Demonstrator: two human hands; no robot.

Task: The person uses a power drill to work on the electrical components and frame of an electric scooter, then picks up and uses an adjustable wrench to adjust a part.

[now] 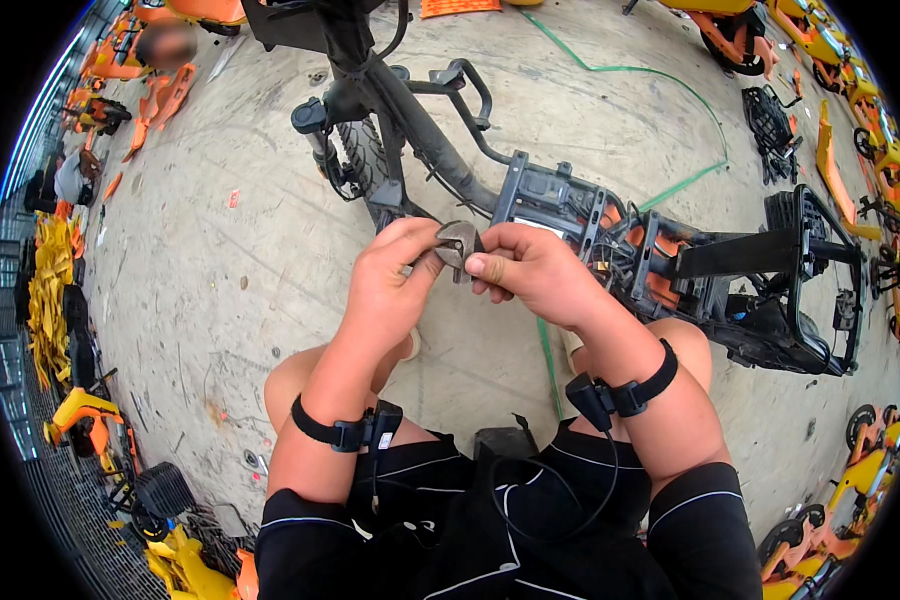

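Between my two hands is an adjustable wrench (pixel 454 240), its grey metal jaw end facing up and its handle mostly hidden by my fingers. My left hand (pixel 392 278) pinches one side of the wrench with thumb and fingertips. On the other side, my right hand (pixel 532 272) grips it, the thumb lying across near the jaw. Just beyond my hands stands a stripped black scooter frame (pixel 440 150), with its front wheel (pixel 365 160) at the far left and bare wiring (pixel 610 250) around its middle.
The rear rack of the frame (pixel 805 270) reaches out to my right. A green line (pixel 660 70) crosses the concrete floor (pixel 210 270). Yellow body panels (pixel 55 290) are piled at the left, black parts (pixel 770 125) lie at the far right, and yellow-orange scooters (pixel 860 470) line the right edge.
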